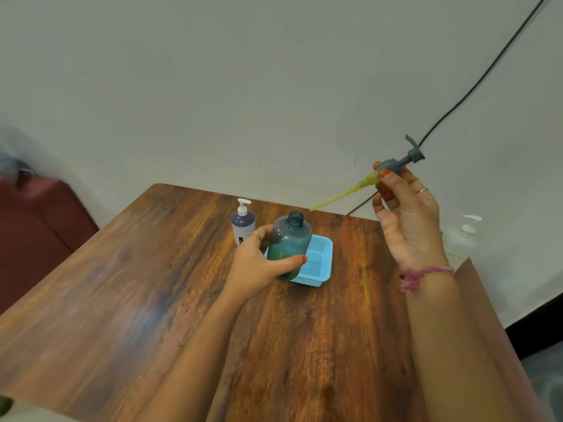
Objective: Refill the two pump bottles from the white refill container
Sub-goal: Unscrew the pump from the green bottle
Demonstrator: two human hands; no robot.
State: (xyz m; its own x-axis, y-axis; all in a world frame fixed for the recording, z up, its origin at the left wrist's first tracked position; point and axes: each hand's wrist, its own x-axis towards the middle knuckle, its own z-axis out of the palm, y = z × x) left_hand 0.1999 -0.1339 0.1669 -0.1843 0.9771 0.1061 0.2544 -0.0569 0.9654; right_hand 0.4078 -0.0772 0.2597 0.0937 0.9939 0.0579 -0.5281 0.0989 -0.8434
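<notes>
In the head view, the left hand (259, 263) wraps around the teal bottle (290, 245) at frame centre; the bottle stands nearly upright on the wooden table (122, 300), neck open, beside a blue basket (318, 261). The right hand (405, 214), raised at right of centre, pinches the removed pump (393, 166), its yellowish tube slanting down-left toward the bottle's mouth. A second, smaller pump bottle (242, 223) stands just behind the left hand. No white refill container shows.

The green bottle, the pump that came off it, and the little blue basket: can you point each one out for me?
Green bottle (291, 239): head view, on its translucent body below the open neck.
Pump (399, 162): head view, on its grey collar.
Blue basket (320, 260): head view, on its mesh floor.
</notes>
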